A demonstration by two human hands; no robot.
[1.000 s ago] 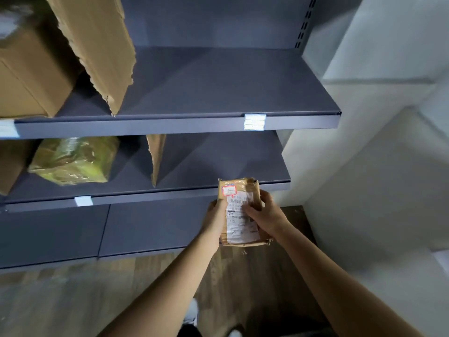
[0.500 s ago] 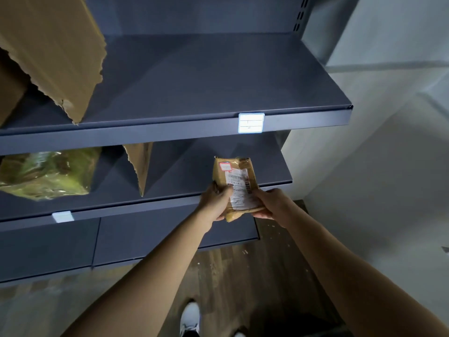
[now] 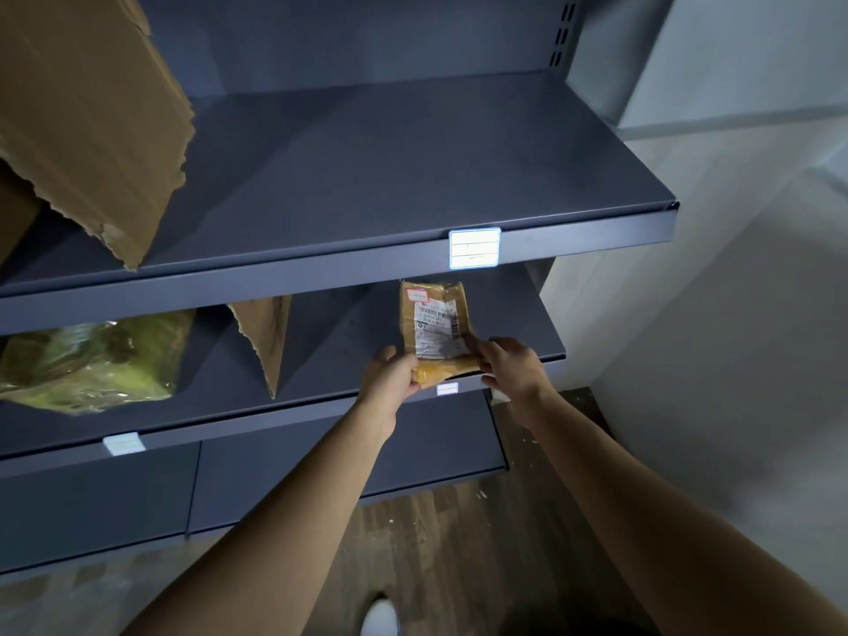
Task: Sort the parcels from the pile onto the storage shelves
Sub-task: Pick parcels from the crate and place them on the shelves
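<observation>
Gripping the near end of a small brown parcel (image 3: 436, 328), the left hand (image 3: 390, 374) and right hand (image 3: 509, 367) are pinching its lower corners from either side, neither nearer. Its long axis is pointing away from the person, label up, far end reaching over the lower shelf (image 3: 275, 417); contact with the deck cannot be confirmed. Left of it a cardboard divider (image 3: 266, 342) is standing, then a green-wrapped parcel (image 3: 92, 364). The upper shelf (image 3: 367, 176) is carrying torn cardboard (image 3: 92, 121) at left.

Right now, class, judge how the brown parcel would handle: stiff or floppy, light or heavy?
Probably soft: the parcel crumples at its near end between the left hand and right hand. Likely light: held by one end, it barely sags. Flat, it should rest steady on the shelf.
</observation>
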